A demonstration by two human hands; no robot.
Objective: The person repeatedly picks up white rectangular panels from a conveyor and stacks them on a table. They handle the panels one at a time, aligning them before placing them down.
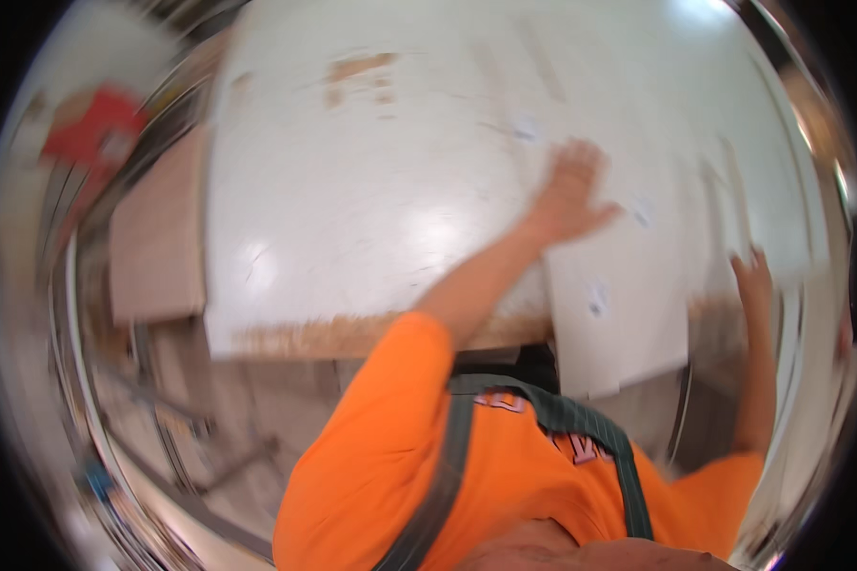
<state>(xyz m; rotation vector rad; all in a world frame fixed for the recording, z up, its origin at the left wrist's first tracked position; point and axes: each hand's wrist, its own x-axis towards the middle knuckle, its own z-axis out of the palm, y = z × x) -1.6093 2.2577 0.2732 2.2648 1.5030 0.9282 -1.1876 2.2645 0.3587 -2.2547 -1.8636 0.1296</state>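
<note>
While the left hand (571, 195) has its fingers spread wide over the pale panel (628, 324), the right hand (754, 276) is farther right, its fingers too blurred to tell whether they grip anything. The panel lies toward the right of the bench (352, 209), its near end overhanging the front edge. It looks stiff, thin and fairly light, probably smooth enough to slide; corners may chip, so the long sides seem best to hold. Whether the brown box-like piece (159, 233) at left contains anything, I cannot tell.

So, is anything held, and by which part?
The left hand, spread over a flat white panel, grips nothing; the right hand is too blurred to tell.
</note>
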